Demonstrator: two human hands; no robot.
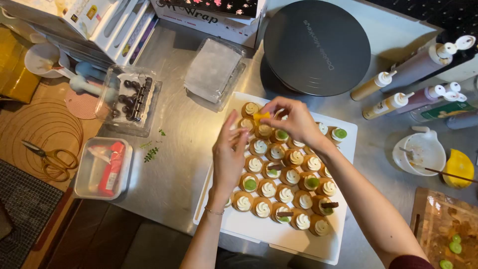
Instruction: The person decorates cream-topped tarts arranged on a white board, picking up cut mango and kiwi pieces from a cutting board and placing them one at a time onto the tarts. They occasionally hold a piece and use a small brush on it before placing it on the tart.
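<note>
A white rectangular tray holds several small tartlets topped with white cream swirls; some carry green slices or dark chocolate sticks. My right hand hovers over the tray's far end and pinches a small yellow piece between its fingertips. My left hand is beside it over the tartlets, fingers together and pointing up toward the yellow piece; I cannot tell whether it holds anything.
A round black griddle stands behind the tray. Squeeze bottles lie at right, near a white cup. Clear boxes with dark decorations, a lidded container, scissors and green sprigs sit at left.
</note>
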